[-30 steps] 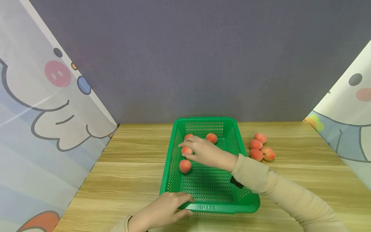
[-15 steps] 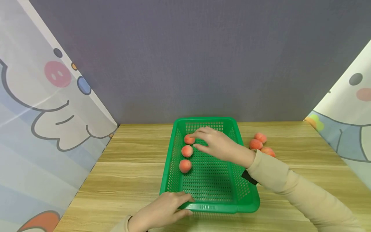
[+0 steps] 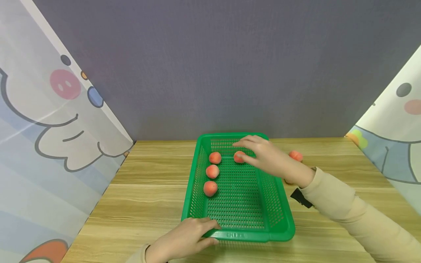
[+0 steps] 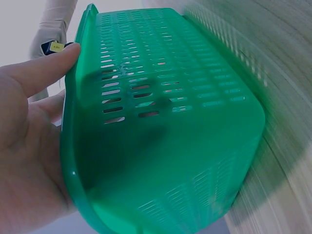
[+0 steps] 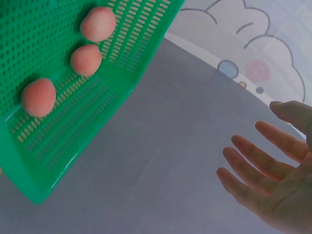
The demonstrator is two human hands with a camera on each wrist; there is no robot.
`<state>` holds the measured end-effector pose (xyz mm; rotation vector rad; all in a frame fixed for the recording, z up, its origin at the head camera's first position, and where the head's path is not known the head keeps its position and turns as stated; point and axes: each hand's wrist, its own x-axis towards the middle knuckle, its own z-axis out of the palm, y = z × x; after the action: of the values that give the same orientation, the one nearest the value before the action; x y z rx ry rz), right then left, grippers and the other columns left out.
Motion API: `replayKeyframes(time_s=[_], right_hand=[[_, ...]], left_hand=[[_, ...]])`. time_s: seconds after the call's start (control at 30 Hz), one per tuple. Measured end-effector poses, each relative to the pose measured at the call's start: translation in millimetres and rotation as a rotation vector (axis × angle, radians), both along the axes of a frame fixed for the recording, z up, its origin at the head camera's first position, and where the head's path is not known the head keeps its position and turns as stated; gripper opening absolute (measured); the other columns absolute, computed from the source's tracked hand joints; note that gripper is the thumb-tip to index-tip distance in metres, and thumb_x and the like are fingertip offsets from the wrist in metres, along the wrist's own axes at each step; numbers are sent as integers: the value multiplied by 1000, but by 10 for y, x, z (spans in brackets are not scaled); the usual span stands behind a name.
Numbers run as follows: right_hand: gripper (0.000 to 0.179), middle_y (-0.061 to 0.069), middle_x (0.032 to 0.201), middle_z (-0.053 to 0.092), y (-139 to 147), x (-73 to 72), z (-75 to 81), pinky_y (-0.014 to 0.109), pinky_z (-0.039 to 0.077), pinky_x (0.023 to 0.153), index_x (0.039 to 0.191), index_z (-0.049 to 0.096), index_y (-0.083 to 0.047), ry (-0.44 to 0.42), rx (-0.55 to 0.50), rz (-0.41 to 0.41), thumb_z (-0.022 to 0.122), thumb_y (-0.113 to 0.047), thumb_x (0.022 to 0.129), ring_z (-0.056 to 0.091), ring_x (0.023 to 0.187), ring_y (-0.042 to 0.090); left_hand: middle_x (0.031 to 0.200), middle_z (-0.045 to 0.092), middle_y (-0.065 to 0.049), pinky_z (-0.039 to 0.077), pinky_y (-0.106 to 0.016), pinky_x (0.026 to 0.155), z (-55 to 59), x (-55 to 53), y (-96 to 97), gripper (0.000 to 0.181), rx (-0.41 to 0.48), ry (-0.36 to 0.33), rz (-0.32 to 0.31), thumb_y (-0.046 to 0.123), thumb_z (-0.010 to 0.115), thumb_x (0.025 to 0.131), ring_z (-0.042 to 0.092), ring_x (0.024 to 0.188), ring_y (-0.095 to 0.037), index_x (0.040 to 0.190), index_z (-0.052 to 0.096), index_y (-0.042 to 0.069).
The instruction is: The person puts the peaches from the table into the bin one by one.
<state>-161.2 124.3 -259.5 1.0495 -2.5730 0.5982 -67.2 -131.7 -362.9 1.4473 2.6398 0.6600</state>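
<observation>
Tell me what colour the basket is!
The basket is bright green, and the head view shows it best.

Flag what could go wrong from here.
The right hand could knock the round orange-pink peach nearest it. The left hand grips only the near rim of the green perforated plastic basket, so a tug might roll its loose peaches. The right forearm could nudge the round pink peach on the wood-grain table.
</observation>
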Motion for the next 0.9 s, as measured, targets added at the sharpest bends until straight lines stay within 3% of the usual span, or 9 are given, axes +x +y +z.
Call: replayKeyframes(time_s=[0.33, 0.6, 0.9], right_hand=[[24, 9, 100, 60, 293, -87, -17, 39, 47, 75, 102, 62, -3, 135, -65, -6, 66, -8, 78, 56, 94, 25], [24, 12, 102, 59, 514, -70, -41, 44, 45, 78, 105, 61, -2, 42, -32, -97, 62, -9, 82, 54, 97, 30], [26, 14, 98, 61, 756, -140, -158, 46, 46, 74, 103, 62, 1, 77, -40, -135, 65, -4, 78, 57, 91, 32]], left_hand=[[92, 61, 6, 40, -8, 62, 5, 0, 3, 22, 9, -1, -11, 28, 55, 87, 54, 73, 5, 102, 57, 13], [90, 61, 7, 39, -6, 60, 9, -3, 3, 22, 10, 11, -18, 29, 54, 88, 52, 70, 7, 102, 58, 12], [90, 61, 7, 38, -6, 60, -1, -7, 6, 21, 14, 13, -17, 27, 56, 87, 52, 70, 6, 102, 58, 13]])
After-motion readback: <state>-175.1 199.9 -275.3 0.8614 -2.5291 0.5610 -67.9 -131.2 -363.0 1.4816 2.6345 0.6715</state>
